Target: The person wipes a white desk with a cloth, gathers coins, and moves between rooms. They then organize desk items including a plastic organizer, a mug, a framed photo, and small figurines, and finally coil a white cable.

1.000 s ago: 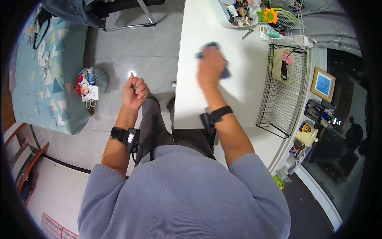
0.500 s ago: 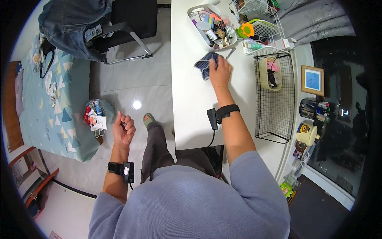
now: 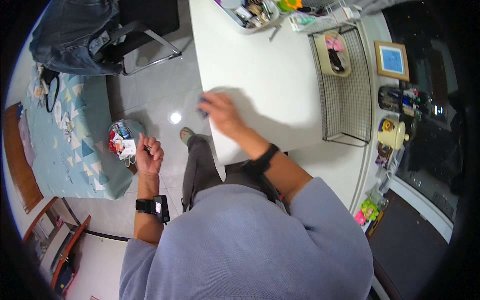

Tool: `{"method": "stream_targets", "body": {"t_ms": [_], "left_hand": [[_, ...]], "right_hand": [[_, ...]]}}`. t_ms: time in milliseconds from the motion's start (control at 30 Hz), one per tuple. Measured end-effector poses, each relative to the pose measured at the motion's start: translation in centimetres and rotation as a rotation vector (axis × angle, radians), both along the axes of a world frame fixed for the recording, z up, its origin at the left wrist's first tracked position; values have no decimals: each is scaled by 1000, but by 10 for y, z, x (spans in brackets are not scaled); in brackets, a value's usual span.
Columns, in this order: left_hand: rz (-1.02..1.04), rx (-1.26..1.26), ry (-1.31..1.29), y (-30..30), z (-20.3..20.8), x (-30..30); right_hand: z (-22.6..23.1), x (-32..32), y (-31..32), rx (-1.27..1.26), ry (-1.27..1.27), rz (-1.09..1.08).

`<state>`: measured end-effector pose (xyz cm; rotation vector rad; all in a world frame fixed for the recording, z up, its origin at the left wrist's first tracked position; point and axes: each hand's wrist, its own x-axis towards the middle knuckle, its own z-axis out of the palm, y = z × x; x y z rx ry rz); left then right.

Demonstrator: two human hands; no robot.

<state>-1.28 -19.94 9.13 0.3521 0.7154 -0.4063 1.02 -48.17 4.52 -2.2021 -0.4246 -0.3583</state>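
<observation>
My right hand point(image 3: 223, 114) is closed on a dark blue striped cloth point(image 3: 202, 106) at the left edge of the white table point(image 3: 272, 75). Most of the cloth is hidden under my fingers, and a bit of it shows past the edge. Over the floor, well to the left of the table, my left hand point(image 3: 149, 156) is raised with its fingers curled in. Something small and dark shows between those fingers, too little of it to name.
A bin of mixed small items point(image 3: 245, 27) stands at the table's far end, beside a small metal stick point(image 3: 274, 33). Along the right side runs a black wire basket point(image 3: 347, 105) with a cream box point(image 3: 321, 57). A filled trash bin point(image 3: 135, 131) stands by the bed point(image 3: 95, 150).
My right hand has moved with the striped cloth from the table's far part leftward and nearer, to the left edge. The view has shifted. My left hand stays curled.
</observation>
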Motion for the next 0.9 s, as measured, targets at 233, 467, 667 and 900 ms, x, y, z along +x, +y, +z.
{"method": "stream_targets", "body": {"t_ms": [233, 467, 667, 900], "left_hand": [[-145, 9, 31, -8, -2, -2], [-284, 109, 41, 12, 13, -1], [-272, 131, -7, 61, 20, -7], [-359, 120, -34, 97, 17, -15]], "right_hand": [[-24, -75, -205, -673, 90, -839], [-4, -79, 35, -166, 196, -262], [-1, -119, -1, 599, 262, -325], [-56, -153, -166, -720, 249, -1102]]}}
